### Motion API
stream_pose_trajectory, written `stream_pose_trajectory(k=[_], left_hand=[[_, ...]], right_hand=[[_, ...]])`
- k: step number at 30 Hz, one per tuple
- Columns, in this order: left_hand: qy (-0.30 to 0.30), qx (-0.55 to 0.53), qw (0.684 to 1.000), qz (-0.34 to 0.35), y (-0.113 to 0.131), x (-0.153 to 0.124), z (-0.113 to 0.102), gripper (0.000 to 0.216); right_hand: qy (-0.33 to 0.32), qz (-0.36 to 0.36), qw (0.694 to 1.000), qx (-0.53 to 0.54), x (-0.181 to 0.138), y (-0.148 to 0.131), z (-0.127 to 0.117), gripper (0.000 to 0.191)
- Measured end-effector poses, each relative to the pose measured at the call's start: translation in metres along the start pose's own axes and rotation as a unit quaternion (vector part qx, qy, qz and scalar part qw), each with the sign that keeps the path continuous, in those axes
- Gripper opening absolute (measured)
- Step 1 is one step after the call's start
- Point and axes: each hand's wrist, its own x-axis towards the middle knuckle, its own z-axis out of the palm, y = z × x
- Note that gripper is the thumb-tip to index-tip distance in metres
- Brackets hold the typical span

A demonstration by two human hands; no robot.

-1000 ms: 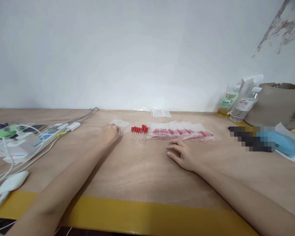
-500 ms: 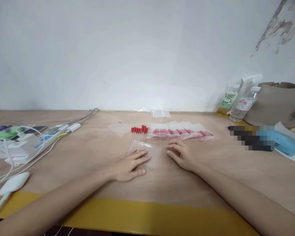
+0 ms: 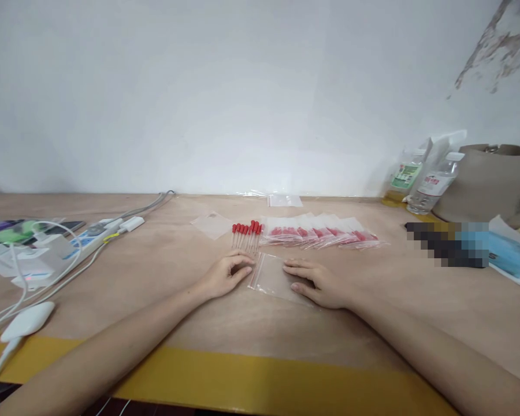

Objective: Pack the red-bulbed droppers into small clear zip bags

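A small clear zip bag [image 3: 274,276] with a red seal line lies on the wooden table [image 3: 260,323] between my hands. My left hand [image 3: 226,275] has its fingers curled and pinches the bag's left, open edge. My right hand [image 3: 318,283] grips the bag's right side between thumb and fingers. Just beyond the bag lies a short row of loose red-headed pins [image 3: 245,234]. To their right runs an overlapping row of clear bags with red pins inside [image 3: 323,234]. A small stack of empty clear bags [image 3: 211,224] sits left of the pins.
A power strip with chargers and white cables [image 3: 47,254] fills the left side. Two plastic bottles [image 3: 420,179] and a beige bag [image 3: 489,182] stand at the back right, with blue packaging [image 3: 502,254] nearer. More empty bags [image 3: 285,200] lie by the wall. Yellow tape [image 3: 260,381] edges the table.
My left hand went from the empty-bag stack to the table's middle with one clear bag. It now pinches the bag's left edge, and my right hand has taken hold of the other side.
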Motion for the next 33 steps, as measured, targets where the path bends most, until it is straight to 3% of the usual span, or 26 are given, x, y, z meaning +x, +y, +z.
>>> stream_pose_trajectory(k=[5,10,16,18,22,25,29,33], left_hand=[[-0.062,0.006,0.995,0.083,0.004,0.003,0.001,0.018],[0.005,0.005,0.999,0.052,0.007,0.002,0.004,0.018],[-0.060,0.018,0.994,0.095,0.006,0.002,0.004,0.023],[-0.097,0.028,0.990,0.101,0.007,0.002,0.002,0.030],[-0.234,0.080,0.958,0.147,0.011,0.004,-0.003,0.042],[-0.279,0.133,0.937,0.165,0.015,0.006,-0.008,0.048],[-0.269,0.163,0.936,0.155,0.018,0.006,-0.009,0.050],[-0.234,0.133,0.954,0.134,0.015,0.000,-0.007,0.043]], right_hand=[[-0.037,0.008,0.999,0.010,0.001,0.004,-0.008,0.045],[-0.054,-0.005,0.998,0.021,-0.001,0.014,-0.011,0.044],[-0.057,-0.012,0.998,0.023,-0.002,0.018,-0.012,0.043],[-0.057,-0.010,0.998,0.023,-0.002,0.018,-0.012,0.043],[-0.060,-0.017,0.998,0.017,-0.002,0.017,-0.011,0.043],[-0.035,-0.006,0.999,0.005,-0.002,0.015,-0.009,0.041],[-0.001,0.051,0.998,0.022,-0.002,0.009,-0.007,0.046],[0.021,0.061,0.998,0.019,-0.002,0.006,-0.006,0.054]])
